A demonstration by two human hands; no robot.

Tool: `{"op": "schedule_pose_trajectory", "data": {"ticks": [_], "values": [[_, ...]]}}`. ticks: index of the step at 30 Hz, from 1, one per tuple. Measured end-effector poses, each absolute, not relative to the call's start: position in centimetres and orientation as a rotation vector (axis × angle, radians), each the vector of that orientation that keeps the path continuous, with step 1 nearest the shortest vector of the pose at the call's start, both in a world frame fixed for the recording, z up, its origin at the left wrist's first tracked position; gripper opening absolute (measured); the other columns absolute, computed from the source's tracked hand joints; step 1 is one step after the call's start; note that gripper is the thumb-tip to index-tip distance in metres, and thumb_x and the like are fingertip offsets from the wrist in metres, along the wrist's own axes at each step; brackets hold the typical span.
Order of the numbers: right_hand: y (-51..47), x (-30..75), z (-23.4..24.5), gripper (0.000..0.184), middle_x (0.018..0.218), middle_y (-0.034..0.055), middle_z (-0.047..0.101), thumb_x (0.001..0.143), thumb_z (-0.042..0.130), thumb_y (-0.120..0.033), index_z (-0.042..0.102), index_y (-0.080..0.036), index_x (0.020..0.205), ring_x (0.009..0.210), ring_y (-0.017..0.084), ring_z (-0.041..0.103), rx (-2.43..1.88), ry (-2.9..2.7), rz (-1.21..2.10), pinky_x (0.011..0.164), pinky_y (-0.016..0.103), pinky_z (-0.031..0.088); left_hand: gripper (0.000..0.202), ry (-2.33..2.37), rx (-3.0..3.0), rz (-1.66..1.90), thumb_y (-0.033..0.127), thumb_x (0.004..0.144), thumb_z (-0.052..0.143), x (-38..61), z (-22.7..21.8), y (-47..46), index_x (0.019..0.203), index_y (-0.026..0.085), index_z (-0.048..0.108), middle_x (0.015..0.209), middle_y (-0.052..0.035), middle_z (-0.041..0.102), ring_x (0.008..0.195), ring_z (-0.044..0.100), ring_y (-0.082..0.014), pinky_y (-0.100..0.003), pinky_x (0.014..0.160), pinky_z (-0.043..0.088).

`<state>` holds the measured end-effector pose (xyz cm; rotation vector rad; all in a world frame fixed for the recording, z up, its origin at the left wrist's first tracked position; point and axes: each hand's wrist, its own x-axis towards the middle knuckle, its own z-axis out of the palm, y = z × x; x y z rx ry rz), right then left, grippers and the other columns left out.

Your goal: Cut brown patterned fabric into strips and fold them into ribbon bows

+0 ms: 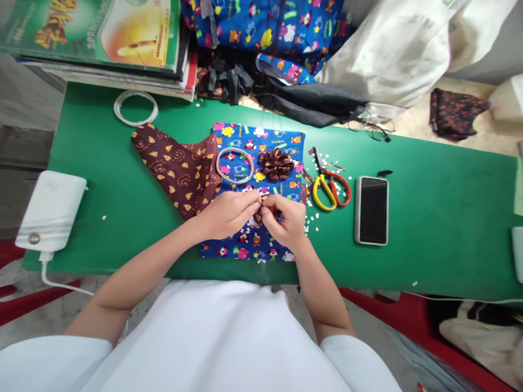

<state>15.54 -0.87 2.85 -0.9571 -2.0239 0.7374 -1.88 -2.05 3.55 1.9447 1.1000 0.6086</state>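
Note:
My left hand (235,212) and my right hand (286,220) meet over a blue cartoon-print cloth (261,255), both closed with fingertips pinched together. Between and under them shows a small piece of brown patterned fabric (258,216), mostly hidden by the fingers. Just beyond the hands lies a gathered brown fabric scrunchie (278,164), and beside it a pale ring-shaped coil (235,181). A larger brown cloth with a yellow leaf-like print (175,166) spreads to the left, overlapping the blue cloth. To the right rest scissors (324,190) with one yellow and one red handle.
On the green table (441,218) are a phone (372,211), a white power bank (51,209) with a cable, and a white coil (136,109). Tiny white scraps lie around the scissors. Books (102,32) are stacked back left; folded fabric (265,24) and white bags (392,49) line the back.

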Motion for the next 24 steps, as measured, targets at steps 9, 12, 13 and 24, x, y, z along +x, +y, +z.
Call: {"op": "schedule_pose_trajectory", "data": {"ticks": [9,12,13,24], "values": [[-0.82,15.61,2.58,0.016,0.051,-0.0062,0.046,0.078,0.050,-0.012,0.047,-0.020,0.064,0.041,0.005,0.037,-0.977,-2.041,0.729,0.043,0.019,0.032,0.022,1.128,1.960,0.572,0.028,0.095,0.034,-1.90,3.51,-1.96,0.082,0.018,0.047,0.075,-0.0011,0.055,0.068,0.052,-0.0128,-0.025,0.065,0.037],[-0.82,15.65,2.56,0.016,0.051,-0.0060,0.046,0.078,0.050,-0.012,0.048,-0.020,0.064,0.042,0.006,0.038,-0.969,-2.056,0.718,0.044,0.019,0.032,0.022,1.135,1.970,0.560,0.028,0.095,0.034,-1.90,3.52,-1.98,0.082,0.018,0.047,0.074,-0.0010,0.055,0.067,0.052,-0.0129,-0.024,0.064,0.038],[-0.81,15.65,2.55,0.016,0.051,-0.0057,0.047,0.078,0.050,-0.012,0.048,-0.020,0.064,0.042,0.006,0.039,-0.961,-2.062,0.714,0.044,0.020,0.033,0.022,1.138,1.976,0.554,0.028,0.095,0.034,-1.89,3.53,-1.99,0.082,0.018,0.047,0.074,-0.0010,0.056,0.068,0.052,-0.0131,-0.024,0.065,0.038],[-0.58,15.74,2.09,0.016,0.056,-0.0039,0.054,0.082,0.049,-0.010,0.051,-0.020,0.070,0.046,0.008,0.042,-0.875,-2.131,0.683,0.047,0.021,0.034,0.018,1.256,2.102,0.491,0.024,0.092,0.035,-1.55,3.58,-2.18,0.083,0.018,0.049,0.073,-0.0020,0.061,0.066,0.058,-0.0153,-0.025,0.060,0.035]]}}
